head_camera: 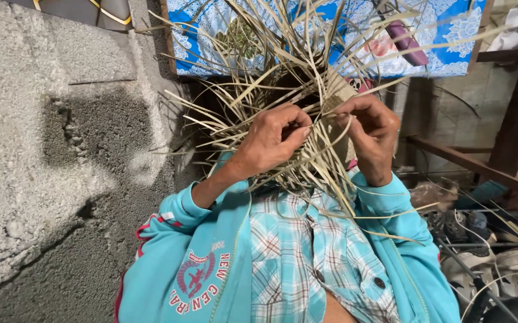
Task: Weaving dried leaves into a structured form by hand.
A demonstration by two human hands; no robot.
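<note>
My left hand [271, 140] and my right hand [369, 134] meet in front of my chest on a half-woven piece of dry, pale leaf strips [330, 101]. My left hand pinches strips between thumb and fingers at the woven patch's left side. Fingers of my right hand curl over the patch's right edge and grip it. Many loose strip ends [253, 54] fan outward and upward from the weave. Both of my arms are in teal jacket sleeves [175, 221], over a checked shirt [295, 257].
A rough grey concrete wall [61, 149] fills the left side. Blue patterned cloth [444, 36] hangs behind the strips. Wooden beams [468, 161] and a pile of shoes and clutter [486, 245] lie to the right.
</note>
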